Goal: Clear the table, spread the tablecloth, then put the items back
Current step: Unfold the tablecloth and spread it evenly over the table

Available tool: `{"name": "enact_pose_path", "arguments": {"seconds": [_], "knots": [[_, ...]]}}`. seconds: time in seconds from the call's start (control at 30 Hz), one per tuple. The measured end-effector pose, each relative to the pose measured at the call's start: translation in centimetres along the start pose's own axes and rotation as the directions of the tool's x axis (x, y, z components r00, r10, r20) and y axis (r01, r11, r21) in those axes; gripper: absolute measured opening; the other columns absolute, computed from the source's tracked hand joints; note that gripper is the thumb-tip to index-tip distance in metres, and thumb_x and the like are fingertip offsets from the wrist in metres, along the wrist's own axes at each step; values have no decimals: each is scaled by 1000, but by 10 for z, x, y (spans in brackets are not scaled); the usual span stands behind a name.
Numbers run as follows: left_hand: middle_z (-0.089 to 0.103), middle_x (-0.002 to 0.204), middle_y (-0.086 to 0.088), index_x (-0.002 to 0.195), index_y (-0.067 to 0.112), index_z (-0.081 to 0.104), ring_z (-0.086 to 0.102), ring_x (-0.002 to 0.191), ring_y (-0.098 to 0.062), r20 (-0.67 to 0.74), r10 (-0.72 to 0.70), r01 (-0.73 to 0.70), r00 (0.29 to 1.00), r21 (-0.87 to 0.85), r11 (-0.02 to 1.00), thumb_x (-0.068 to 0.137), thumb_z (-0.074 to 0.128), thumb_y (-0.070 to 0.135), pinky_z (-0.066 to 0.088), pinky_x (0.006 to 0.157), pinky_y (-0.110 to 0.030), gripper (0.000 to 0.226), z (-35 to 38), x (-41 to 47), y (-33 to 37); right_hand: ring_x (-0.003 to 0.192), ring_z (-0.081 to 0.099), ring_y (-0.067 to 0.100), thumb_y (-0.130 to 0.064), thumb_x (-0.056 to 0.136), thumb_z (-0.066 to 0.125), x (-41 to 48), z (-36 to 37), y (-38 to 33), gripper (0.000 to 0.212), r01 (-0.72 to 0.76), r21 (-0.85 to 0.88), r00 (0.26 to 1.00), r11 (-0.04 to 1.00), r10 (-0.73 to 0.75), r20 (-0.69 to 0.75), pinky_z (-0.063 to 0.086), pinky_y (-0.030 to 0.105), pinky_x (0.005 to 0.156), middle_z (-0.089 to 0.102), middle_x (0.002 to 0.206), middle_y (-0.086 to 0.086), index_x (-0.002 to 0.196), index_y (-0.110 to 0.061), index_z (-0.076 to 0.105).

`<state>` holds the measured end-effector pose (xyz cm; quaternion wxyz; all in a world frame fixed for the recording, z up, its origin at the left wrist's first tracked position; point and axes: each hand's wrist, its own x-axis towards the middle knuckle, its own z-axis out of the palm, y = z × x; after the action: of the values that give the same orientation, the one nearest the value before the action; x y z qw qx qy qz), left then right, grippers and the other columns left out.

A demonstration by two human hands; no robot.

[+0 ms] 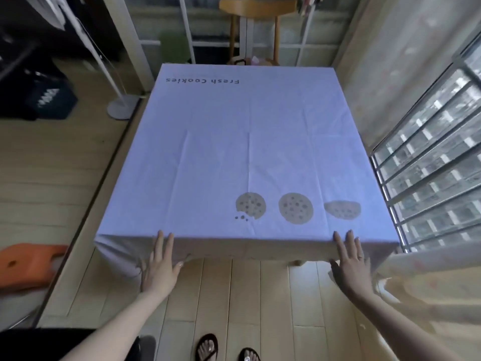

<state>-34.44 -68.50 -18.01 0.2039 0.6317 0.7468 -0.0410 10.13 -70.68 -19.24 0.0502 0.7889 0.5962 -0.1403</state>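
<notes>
Left hand (162, 259) and right hand (350, 259), fingers straight, press flat against the near drop of the tablecloth (247, 139), which lies spread with nothing on it. I'd stroke both downward evenly, keeping its near hem level and easing out its centre creases.

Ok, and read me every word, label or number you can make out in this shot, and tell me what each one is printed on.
"Fresh Cookies": dark letters on the pale bluish-white cloth tablecloth, near its far left corner, upside down from the camera.
White lettering on the dark navy bag on the floor at left: too blurred to read.
No other text shows.
</notes>
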Motion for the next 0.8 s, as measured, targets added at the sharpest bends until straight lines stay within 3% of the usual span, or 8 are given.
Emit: {"name": "enact_pose_path", "arguments": {"seconds": [0.1,0.17,0.27,0.37,0.47,0.57,0.67,0.8], "knots": [[-16,158,-2,151,16,-2,-2,147,-20,68,-41,37,997,67,997,95,46,39,4,119,-45,77,16,-15,-18,141,25,35,-17,74,71,-28,22,-9,94,-2,92,1000,996,4,-18,35,55,99,15,157,16,151,-17,17],[-10,159,-5,151,16,7,0,147,-22,181,-138,127,974,73,989,96,44,40,11,119,-40,71,22,-13,-39,131,41,41,-8,65,77,-40,39,-13,93,-7,203,1000,979,7,5,44,53,91,29,151,22,145,-12,30],[4,157,-10,144,13,30,23,143,-23,282,-214,239,935,-59,969,95,49,34,28,114,-33,57,29,-4,-61,132,41,38,-9,77,68,-50,64,-22,77,-83,261,996,962,69,63,44,43,92,23,154,17,145,-11,32],[14,155,-10,141,13,36,26,141,-23,275,-179,208,945,-79,975,96,49,29,27,113,-31,50,43,13,-64,133,38,35,-18,88,57,-46,91,-35,68,-115,237,991,965,96,90,38,39,99,18,157,13,148,-15,24],[30,147,-12,136,10,42,38,133,-24,307,-132,184,943,-149,972,96,50,25,31,106,-26,43,67,33,-58,135,37,32,-17,91,55,-29,118,-49,60,-177,378,982,909,137,131,32,37,107,32,152,13,146,-11,31],[43,140,-16,133,4,45,46,126,-28,366,-147,293,919,-383,876,94,54,19,39,99,-31,42,100,51,-52,129,44,34,-21,92,55,-8,142,-58,56,-334,594,943,732,249,222,37,39,102,45,143,15,143,-11,35],[47,139,-15,138,5,37,51,121,-29,473,-180,472,862,-621,626,93,56,22,44,91,-38,51,133,65,-54,118,51,32,-24,92,56,13,170,-58,54,-440,738,890,513,359,281,39,37,93,50,137,16,141,-12,38],[39,146,-14,144,9,31,51,121,-33,523,-129,537,843,-805,253,92,57,27,45,99,-50,61,181,97,-62,116,51,31,-32,92,57,44,208,-50,57,-463,886,821,43,399,409,45,43,92,52,125,11,142,-13,35]]}}
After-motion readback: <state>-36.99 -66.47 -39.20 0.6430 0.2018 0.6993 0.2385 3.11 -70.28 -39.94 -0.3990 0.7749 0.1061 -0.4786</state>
